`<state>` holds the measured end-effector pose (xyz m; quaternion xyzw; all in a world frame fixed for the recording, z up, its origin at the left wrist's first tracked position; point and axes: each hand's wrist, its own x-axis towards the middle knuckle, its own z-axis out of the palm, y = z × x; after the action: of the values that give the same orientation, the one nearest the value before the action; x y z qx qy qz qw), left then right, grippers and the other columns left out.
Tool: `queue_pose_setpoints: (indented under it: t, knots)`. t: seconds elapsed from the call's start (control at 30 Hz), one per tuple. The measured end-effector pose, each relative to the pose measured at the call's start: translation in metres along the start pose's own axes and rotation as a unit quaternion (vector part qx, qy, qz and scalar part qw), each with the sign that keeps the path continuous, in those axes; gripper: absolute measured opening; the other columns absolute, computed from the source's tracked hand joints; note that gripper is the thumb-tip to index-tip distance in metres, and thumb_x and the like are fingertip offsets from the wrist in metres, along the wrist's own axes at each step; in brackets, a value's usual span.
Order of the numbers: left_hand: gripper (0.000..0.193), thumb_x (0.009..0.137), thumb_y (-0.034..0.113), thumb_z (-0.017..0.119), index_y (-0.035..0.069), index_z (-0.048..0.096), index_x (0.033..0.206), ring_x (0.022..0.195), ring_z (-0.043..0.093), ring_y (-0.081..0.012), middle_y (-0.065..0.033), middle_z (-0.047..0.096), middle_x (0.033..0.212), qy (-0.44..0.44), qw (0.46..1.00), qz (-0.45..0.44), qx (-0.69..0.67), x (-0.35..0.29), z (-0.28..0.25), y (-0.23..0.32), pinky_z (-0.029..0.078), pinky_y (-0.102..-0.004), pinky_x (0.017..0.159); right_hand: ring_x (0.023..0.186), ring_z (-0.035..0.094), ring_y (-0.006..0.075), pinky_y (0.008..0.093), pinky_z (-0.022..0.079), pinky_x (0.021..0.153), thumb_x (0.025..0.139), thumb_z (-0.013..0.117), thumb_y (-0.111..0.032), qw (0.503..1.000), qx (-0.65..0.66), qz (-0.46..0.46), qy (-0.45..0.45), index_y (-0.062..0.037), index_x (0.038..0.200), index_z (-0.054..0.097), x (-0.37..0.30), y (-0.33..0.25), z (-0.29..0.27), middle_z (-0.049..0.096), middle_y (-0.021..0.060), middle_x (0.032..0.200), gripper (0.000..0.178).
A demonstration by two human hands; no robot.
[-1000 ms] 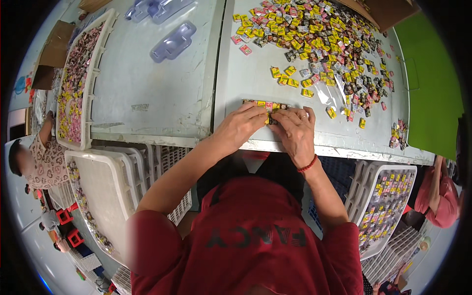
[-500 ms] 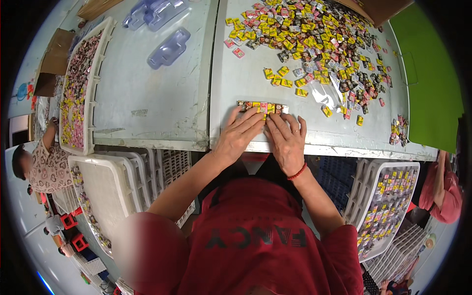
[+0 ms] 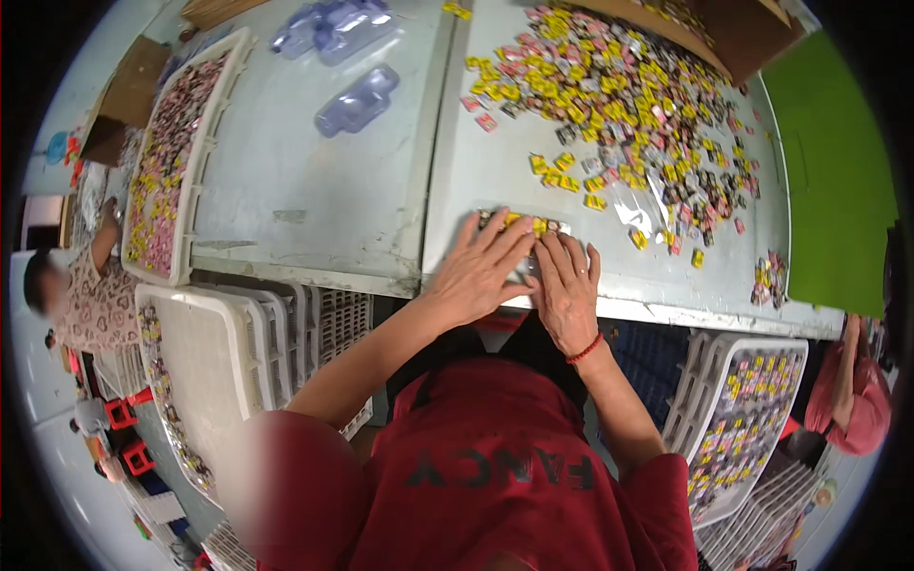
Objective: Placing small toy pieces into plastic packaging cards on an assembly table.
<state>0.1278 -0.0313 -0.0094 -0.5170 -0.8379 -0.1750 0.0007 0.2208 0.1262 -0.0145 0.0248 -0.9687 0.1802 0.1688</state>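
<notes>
On the table near its front edge lies a short row of small wrapped pieces (image 3: 546, 226), yellow, dark and pink. My left hand (image 3: 479, 271) lies across the row's left part with its fingers stretched and spread, hiding much of it. Against the right part rest the straight fingers of my right hand (image 3: 568, 285), which wears a red bracelet. Whether a tray lies under the row is hidden by my hands. Beyond them spreads a large heap of similar loose pieces (image 3: 619, 109), and a clear plastic tray (image 3: 636, 211) lies at its near edge.
Clear bluish plastic trays (image 3: 357, 100) lie on the left tabletop. A white crate of pieces (image 3: 205, 119) stands farther left, beside a person (image 3: 90, 319). A cardboard box (image 3: 762, 43) sits behind the heap. Stacked crates (image 3: 186, 328) and a filled crate (image 3: 752, 428) stand below the table edge.
My left hand has spread its fingers and slid farther over the row, covering more of it. My right hand stays at the right part. The whole view has shifted slightly.
</notes>
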Motion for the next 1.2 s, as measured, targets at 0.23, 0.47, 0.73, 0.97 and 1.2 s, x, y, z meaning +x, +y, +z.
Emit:
queue_pose_setpoints:
  t: [0.23, 0.47, 0.73, 0.97, 1.2]
  knots:
    - [0.062, 0.086, 0.033, 0.064, -0.002, 0.044, 0.132, 0.132, 0.036, -0.0358, -0.0171, 0.041, 0.142, 0.123, 0.978, -0.097, -0.136, -0.006, -0.002, -0.022, 0.027, -0.049, 0.107, 0.118, 0.048, 0.0345, 0.0456, 0.04, 0.098, 0.079, 0.065, -0.001, 0.998, 0.014, 0.01, 0.055, 0.0012, 0.127, 0.051, 0.005, 0.004, -0.014, 0.052, 0.0205, 0.123, 0.05]
    - [0.03, 0.085, 0.006, 0.061, 0.001, 0.057, 0.115, 0.093, 0.06, -0.0371, -0.0187, 0.061, 0.106, 0.162, 0.945, -0.216, -0.183, 0.006, -0.007, -0.04, 0.05, -0.043, 0.078, 0.096, 0.062, 0.0374, 0.0395, 0.053, 0.076, 0.085, 0.062, -0.004, 0.986, 0.073, 0.14, 0.056, -0.0008, 0.124, 0.052, 0.02, 0.01, -0.006, 0.058, 0.0199, 0.115, 0.041]
    - [0.021, 0.084, -0.001, 0.058, 0.0, 0.063, 0.105, 0.076, 0.061, -0.0362, -0.0207, 0.063, 0.09, 0.225, 0.896, -0.249, -0.292, 0.005, -0.009, -0.051, 0.049, -0.0404, 0.068, 0.085, 0.064, 0.0323, 0.0374, 0.053, 0.071, 0.086, 0.062, -0.006, 0.986, 0.048, 0.154, 0.037, -0.0027, 0.119, 0.056, 0.018, 0.012, -0.002, 0.059, 0.0179, 0.114, 0.034]
    - [0.019, 0.084, 0.0, 0.06, 0.0, 0.064, 0.102, 0.079, 0.062, -0.0359, -0.0178, 0.064, 0.089, 0.222, 0.91, -0.236, -0.26, -0.002, -0.014, -0.066, 0.05, -0.0408, 0.07, 0.086, 0.06, 0.0297, 0.0368, 0.05, 0.073, 0.075, 0.07, 0.0, 0.995, 0.053, -0.016, 0.082, -0.0048, 0.105, 0.065, 0.036, -0.023, -0.001, 0.06, 0.0131, 0.105, 0.03]
    - [0.015, 0.083, 0.0, 0.06, 0.001, 0.065, 0.098, 0.084, 0.062, -0.0346, -0.0161, 0.064, 0.091, 0.226, 0.926, -0.206, -0.221, -0.003, -0.011, -0.065, 0.051, -0.041, 0.073, 0.099, 0.055, 0.026, 0.0385, 0.042, 0.085, 0.07, 0.076, -0.017, 0.995, 0.044, -0.085, 0.019, -0.0123, 0.099, 0.069, 0.06, -0.026, 0.02, 0.062, 0.0045, 0.103, 0.031]
